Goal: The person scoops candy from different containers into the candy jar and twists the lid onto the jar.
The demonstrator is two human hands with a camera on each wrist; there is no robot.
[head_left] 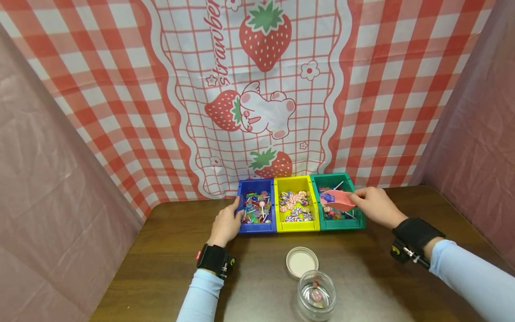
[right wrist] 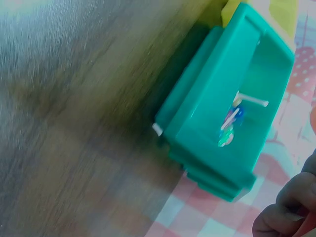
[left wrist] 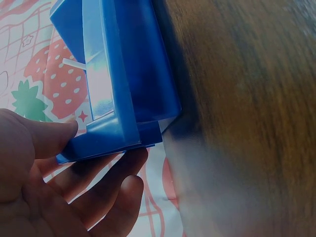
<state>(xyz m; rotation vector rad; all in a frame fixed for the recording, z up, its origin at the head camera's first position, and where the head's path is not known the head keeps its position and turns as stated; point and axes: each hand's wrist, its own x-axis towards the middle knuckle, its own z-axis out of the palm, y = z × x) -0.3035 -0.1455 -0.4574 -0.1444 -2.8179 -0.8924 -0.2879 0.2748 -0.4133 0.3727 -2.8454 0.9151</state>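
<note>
My left hand (head_left: 225,226) grips the left wall of the blue bin (head_left: 257,228); in the left wrist view the thumb (left wrist: 54,136) lies over the rim and the fingers are outside. The bin holds mixed small candies and lollipops. With my right hand (head_left: 377,206) I hold a pink scoop (head_left: 343,201) by its handle, tilted over the green bin (head_left: 342,225). Blue-purple pieces show at the scoop's mouth. Lollipops with white sticks lie in the green bin, seen also in the right wrist view, where only curled fingers (right wrist: 291,200) show at the edge.
Between these two stands a yellow bin (head_left: 297,226) of striped swirl candies. Nearer me, a clear jar (head_left: 316,298) with a few small pieces stands beside a round white lid (head_left: 301,264) on the wooden table (head_left: 169,264). A strawberry-print cloth (head_left: 265,112) hangs behind.
</note>
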